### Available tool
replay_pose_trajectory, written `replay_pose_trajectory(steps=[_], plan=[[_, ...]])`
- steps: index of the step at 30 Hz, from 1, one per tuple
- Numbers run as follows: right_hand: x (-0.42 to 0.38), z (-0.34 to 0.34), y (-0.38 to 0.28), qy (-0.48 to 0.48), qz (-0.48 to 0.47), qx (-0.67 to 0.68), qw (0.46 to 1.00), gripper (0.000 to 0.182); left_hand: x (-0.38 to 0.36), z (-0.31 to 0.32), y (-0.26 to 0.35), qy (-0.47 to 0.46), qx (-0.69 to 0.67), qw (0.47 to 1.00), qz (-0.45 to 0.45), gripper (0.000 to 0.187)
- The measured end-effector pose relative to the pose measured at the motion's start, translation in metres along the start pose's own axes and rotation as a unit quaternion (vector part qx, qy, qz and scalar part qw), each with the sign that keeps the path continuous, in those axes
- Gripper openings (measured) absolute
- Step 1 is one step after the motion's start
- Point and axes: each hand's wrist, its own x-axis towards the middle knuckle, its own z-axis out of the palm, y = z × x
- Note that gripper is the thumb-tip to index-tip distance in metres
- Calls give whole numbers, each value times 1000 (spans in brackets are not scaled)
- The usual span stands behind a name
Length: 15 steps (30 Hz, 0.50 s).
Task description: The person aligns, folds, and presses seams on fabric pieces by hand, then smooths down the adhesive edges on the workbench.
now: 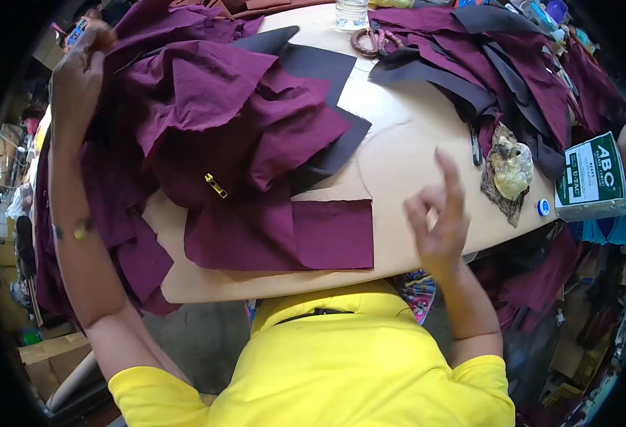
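My left hand is raised at the upper left, its fingers curled closed at the edge of a heap of maroon fabric; I cannot tell what is in them. A gold zipper pull shows on the maroon cloth. Dark grey fabric sticks out from under the heap, and a flat maroon piece lies near the table's front edge. Over the right side of the table, my right hand holds nothing, with the index finger stretched out and the other fingers bent.
Scissors with wrapped handles lie by a clear container at the back of the table. More maroon and dark pieces cover the back right. At the right are a crumpled yellowish lump, a blue-and-white cap and an ABC box.
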Motion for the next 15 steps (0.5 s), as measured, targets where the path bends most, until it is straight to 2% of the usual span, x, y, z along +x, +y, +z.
replay_pose_trajectory(steps=[1,3,4,5,6,8,12,14,15], plan=[[14,-2,9,2,22,1,1000,61,-4,7,23,51,-72,995,38,17],[42,5,34,-79,59,-41,994,63,-19,17,86,-98,-173,976,90,32],[52,15,48,-141,96,-40,984,62,-23,24,106,-149,-111,968,166,41],[58,30,62,-159,63,-88,981,63,-32,39,117,-180,-87,958,207,56],[58,44,68,-176,31,-135,975,64,-41,59,122,-196,-51,955,218,65],[56,60,60,-199,67,-102,972,67,-55,85,129,-197,38,959,202,68],[38,48,30,-244,78,-140,956,71,-67,107,119,-256,64,956,126,60],[18,44,22,-275,37,-163,947,66,-69,112,115,-295,68,948,99,52],[12,43,21,-289,18,-174,941,63,-78,127,102,-206,43,966,151,32]])
